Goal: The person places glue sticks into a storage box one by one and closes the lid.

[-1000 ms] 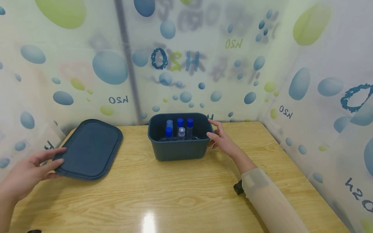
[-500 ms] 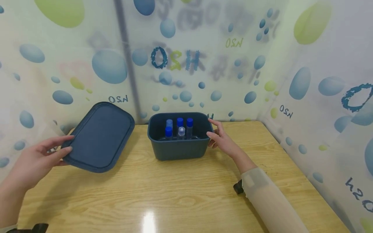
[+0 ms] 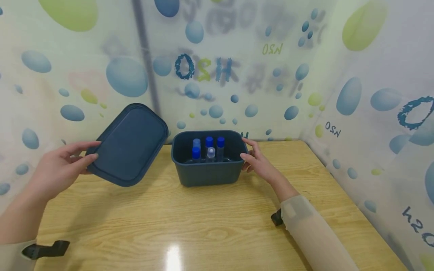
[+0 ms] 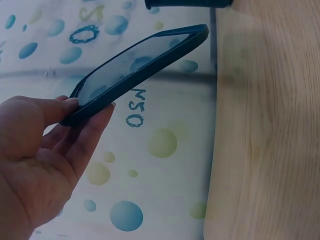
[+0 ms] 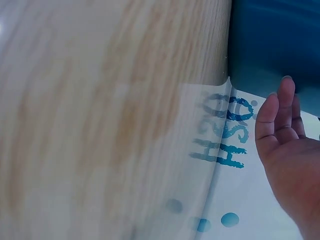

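My left hand (image 3: 55, 171) pinches a dark blue lid (image 3: 132, 145) by its left edge, thumb on top and fingers beneath. The lid is tilted and held above the table, left of a matching dark blue storage box (image 3: 210, 175). In the left wrist view, the lid (image 4: 142, 72) appears nearly edge-on. Upright inside the box are several small clear bottles, some with blue caps (image 3: 220, 142) and one with a clear cap (image 3: 211, 151). At the box's right end rests my right hand (image 3: 262, 165), relaxed fingers against the outer wall and thumb at the rim.
The box stands on a wood-grain table (image 3: 203, 218) near its back edge. Behind and beside it hang pale curtains (image 3: 237, 82) printed with blue and green dots. A black strap (image 3: 47, 250) sits at the left sleeve, another black piece (image 3: 277, 217) at the right.
My left hand has raised the lid from low over the table's left side, moving it up and right toward the box and tilting it more. My right hand and the box have stayed put.
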The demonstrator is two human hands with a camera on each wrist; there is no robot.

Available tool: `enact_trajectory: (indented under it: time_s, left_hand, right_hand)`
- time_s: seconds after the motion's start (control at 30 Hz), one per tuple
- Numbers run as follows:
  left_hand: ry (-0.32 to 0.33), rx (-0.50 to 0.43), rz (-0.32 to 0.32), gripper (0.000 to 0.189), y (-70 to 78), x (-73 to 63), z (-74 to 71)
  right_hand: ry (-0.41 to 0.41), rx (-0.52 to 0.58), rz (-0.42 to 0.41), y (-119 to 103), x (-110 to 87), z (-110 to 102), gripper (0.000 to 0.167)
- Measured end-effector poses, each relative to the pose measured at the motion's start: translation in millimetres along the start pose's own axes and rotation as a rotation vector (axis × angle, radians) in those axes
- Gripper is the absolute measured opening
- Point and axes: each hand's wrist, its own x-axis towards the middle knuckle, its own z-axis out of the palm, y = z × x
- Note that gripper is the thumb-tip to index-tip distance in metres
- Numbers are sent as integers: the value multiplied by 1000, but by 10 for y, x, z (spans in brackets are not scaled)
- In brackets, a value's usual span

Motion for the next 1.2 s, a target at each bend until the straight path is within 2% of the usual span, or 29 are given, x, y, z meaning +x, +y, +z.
enact_trajectory:
  time_s: [0.2, 0.43, 0.67, 1.0, 1.2]
  left_hand:
    - [-28, 11, 26, 53, 123, 103, 1]
    - [27, 35, 76, 48, 365, 310, 67]
    - [15, 101, 119, 42, 632, 541, 135]
    - [24, 111, 238, 38, 893, 766, 266]
    - [31, 114, 356, 38, 1055, 957, 392]
  right_hand:
    - [-17, 0, -5, -7, 20, 2, 70]
    - [-11, -11, 3, -2, 3, -8, 69]
    - [-1, -32, 11, -40, -37, -5, 67]
    - [-3, -81, 6, -130, -83, 27, 67]
    - [-10, -99, 3, -102, -90, 4, 66]
